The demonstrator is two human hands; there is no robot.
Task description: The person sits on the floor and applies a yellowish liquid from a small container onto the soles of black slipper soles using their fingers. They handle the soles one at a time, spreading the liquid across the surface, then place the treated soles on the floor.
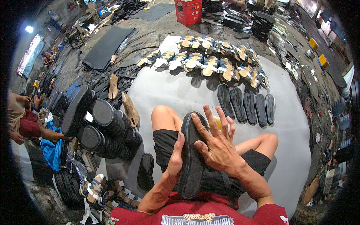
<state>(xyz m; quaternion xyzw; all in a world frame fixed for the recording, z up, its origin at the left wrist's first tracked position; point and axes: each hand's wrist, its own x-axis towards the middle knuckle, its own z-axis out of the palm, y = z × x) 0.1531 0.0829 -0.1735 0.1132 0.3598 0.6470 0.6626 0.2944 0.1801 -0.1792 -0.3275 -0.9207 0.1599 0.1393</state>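
A black shoe sole (190,159) stands lengthwise over my lap, its far end tilted up between my knees. My left hand (174,159) grips it along the left edge, thumb up, its other fingers hidden behind the sole. My right hand (219,146) is open with fingers spread; its index finger and thumb lie on the sole's face. Behind those fingers, a yellow object (216,122) shows only in part. Beyond my right hand, several black soles (249,108) lie side by side on the pale sheet (288,116). Another black sole (145,170) rests left of my thigh.
Rows of sandal uppers on tan footbeds (194,62) line the sheet's far side. Stacked black soles (103,123) and wooden shoe lasts (130,108) stand at the left. Another person's leg (52,134) is at the far left. A red box (188,13) stands at the back.
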